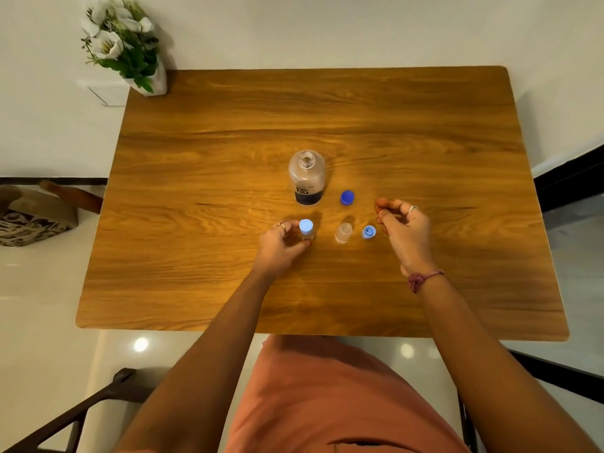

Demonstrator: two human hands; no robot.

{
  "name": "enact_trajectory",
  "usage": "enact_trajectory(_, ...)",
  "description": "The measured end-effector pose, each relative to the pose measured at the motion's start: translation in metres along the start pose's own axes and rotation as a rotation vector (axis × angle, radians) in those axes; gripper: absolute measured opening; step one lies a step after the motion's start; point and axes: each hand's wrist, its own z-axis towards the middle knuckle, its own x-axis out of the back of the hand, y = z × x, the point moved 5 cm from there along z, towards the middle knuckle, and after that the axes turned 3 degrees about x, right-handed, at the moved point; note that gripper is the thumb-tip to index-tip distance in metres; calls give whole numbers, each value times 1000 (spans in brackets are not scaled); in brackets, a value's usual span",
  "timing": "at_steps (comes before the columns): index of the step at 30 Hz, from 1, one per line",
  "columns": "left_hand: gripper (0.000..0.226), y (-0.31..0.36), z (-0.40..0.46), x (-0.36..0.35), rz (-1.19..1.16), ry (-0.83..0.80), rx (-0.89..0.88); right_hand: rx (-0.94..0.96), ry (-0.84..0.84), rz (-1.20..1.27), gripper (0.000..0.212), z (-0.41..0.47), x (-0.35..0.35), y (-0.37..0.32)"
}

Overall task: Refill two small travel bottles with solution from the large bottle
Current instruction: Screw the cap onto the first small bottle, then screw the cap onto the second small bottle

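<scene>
Your left hand (281, 241) grips the capped small bottle (306, 231) to steady it, right hand (399, 223) loosely curled, empty, beside the loose cap (368, 232) and uncapped small bottle (343, 233).

I see a wooden table (327, 103) mid-frame, white wall (327, 27) above, flowers (121, 40) upper left, glossy floor (49, 322) below.

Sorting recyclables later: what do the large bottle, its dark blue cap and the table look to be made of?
Large bottle: clear, probably plastic, possibly glass; the wood grain shows through it. Dark blue cap: opaque moulded plastic, slight sheen. Table: wood or wood-look laminate, smooth, with a visible grain pattern; which one is unclear.
</scene>
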Motion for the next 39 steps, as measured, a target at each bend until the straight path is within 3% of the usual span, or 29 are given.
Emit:
enact_trajectory(8, 45, -10, 7, -6, -39, -20, 16, -20, -19, -36, 19, 2, -3, 8)
enact_trajectory(12, 57, -6, 6, -4, -8, -17, -41, -20, -28, -78, 18, 3, -1, 13)
enact_trajectory(16, 79, 15, -8, 9, 56, 99, -223, -1, -41, -168, 17, 6, 7, 16)
enact_trajectory(20, 74, 48, -46, 20, 133, 343, -614, 36, -117, -276, 22, 9, 14, 15)
enact_trajectory(22, 67, 59, -62, 12, 153, 349, -744, 61, -195, -375, 30, 10, 15, 16)
enact_trajectory(24, 62, 66, -71, -3, 157, 242, -780, 88, -280, -481, 39, 10, 14, 17)
enact_trajectory(28, 73, 65, -68, -34, 77, 70, -537, 130, -402, -635, 54, 11, 10, 19)
enact_trajectory(32, 80, 56, -57, -52, 60, 63, -338, 143, -442, -732, 64, 14, 5, 27)
enact_trajectory(39, 74, 43, -41, -72, 90, 95, -131, 224, -446, -744, 55, 16, 4, 34)
